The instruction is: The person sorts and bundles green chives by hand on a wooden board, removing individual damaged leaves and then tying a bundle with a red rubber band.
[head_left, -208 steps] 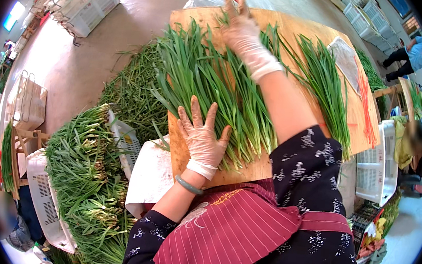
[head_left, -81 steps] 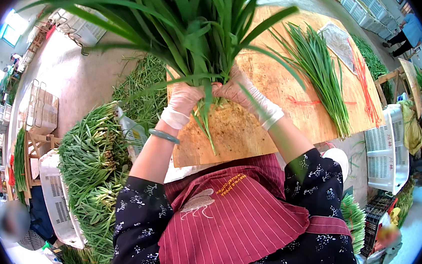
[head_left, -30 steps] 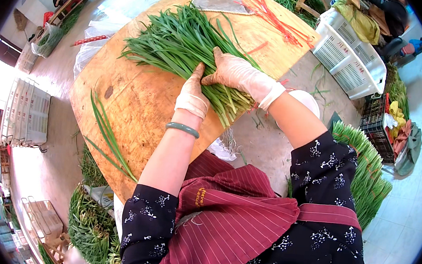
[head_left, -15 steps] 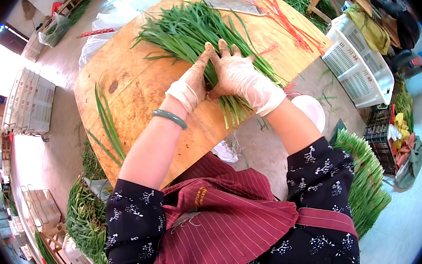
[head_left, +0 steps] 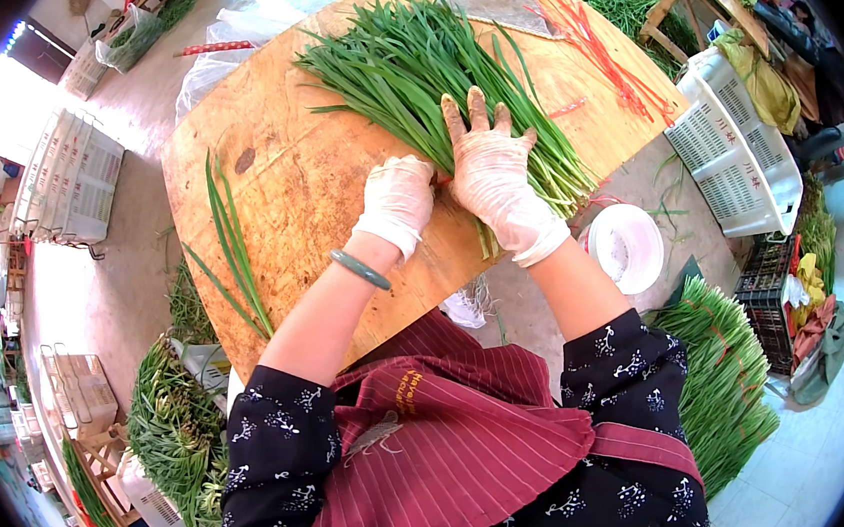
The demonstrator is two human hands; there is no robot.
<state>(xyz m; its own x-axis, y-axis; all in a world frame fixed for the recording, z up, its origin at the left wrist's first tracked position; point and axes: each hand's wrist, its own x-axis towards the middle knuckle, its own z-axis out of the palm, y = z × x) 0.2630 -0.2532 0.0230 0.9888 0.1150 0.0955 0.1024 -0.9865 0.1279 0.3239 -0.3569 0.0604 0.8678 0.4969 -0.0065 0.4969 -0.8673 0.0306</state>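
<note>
Touching greens [head_left: 409, 72], wearing yellow-lettered apron [head_left: 460, 458]

Board [head_left: 295, 222]: stained, matt wood
Gloves [head_left: 494, 185]: thin, wrinkled film
Leaves [head_left: 424, 68]: smooth, glossy
Apron [head_left: 459, 473]: matt cloth
Crate, 2 o'clock [head_left: 721, 154]: plastic

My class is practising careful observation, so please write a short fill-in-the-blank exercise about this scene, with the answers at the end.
1. The long leaves under the spread right hand are mostly coloured ____.
2. A grey-green bangle circles the person's ____ wrist.
3. The thin strands lying near the right edge of the wooden board are coloured ____.
4. The number of the person's own hands wearing pale gloves is ____.

Missing words: green; left; red; two.
</note>
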